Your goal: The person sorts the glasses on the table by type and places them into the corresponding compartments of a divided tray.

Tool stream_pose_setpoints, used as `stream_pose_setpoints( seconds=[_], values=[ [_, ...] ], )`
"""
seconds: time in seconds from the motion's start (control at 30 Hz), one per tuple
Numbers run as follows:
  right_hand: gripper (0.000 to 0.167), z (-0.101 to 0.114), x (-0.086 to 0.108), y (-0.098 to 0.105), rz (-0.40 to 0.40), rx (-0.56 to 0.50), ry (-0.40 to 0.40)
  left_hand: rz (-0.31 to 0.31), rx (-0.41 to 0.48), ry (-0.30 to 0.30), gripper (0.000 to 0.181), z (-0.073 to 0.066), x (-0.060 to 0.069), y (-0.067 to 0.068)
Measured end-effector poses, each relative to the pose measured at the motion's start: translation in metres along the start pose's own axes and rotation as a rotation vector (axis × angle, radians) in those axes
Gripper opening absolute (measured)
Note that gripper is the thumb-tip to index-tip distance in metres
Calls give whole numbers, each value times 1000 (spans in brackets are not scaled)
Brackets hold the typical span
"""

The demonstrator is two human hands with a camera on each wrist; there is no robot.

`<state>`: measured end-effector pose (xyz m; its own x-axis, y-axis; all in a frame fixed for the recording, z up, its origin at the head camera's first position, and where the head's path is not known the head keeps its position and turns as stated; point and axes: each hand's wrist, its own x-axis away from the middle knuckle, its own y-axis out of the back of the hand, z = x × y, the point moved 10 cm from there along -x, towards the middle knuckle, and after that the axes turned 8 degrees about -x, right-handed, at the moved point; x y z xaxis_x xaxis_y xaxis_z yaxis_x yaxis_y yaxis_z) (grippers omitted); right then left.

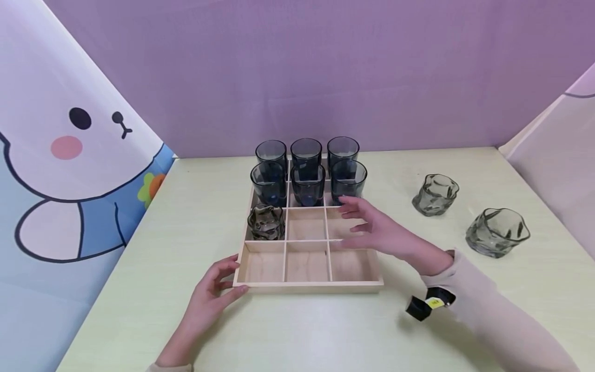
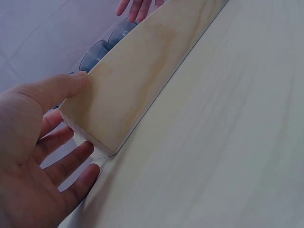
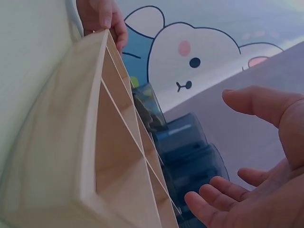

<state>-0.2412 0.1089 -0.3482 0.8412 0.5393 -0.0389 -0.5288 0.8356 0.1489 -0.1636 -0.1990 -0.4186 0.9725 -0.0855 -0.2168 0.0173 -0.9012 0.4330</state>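
Observation:
A wooden divided tray lies on the table. My left hand holds its front left corner, thumb at the front wall and fingers along the left side. Several dark blue drinking glasses stand upright in the two back rows. One grey wavy glass sits in the left compartment of the row before them. Over the right compartment of that same row hovers my right hand, fingers spread and nothing in it. In the right wrist view, a gap shows between its thumb and fingers.
Two more grey wavy glasses stand on the table to the right, one farther back and one nearer. A purple cloth backdrop rises behind the tray. A black device is on the right wrist.

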Motion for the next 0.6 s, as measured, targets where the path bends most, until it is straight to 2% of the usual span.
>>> stream_pose_setpoints(
  seconds=[0.27,0.4,0.6],
  values=[
    [83,8,15,38,-96,43,56,-1,-1,-4,46,1,1,0],
    [84,11,24,63,-180,71,58,-1,-12,0,46,1,1,0],
    [82,1,37,101,-335,99,20,-2,-18,3,46,2,0,0]
  ],
)
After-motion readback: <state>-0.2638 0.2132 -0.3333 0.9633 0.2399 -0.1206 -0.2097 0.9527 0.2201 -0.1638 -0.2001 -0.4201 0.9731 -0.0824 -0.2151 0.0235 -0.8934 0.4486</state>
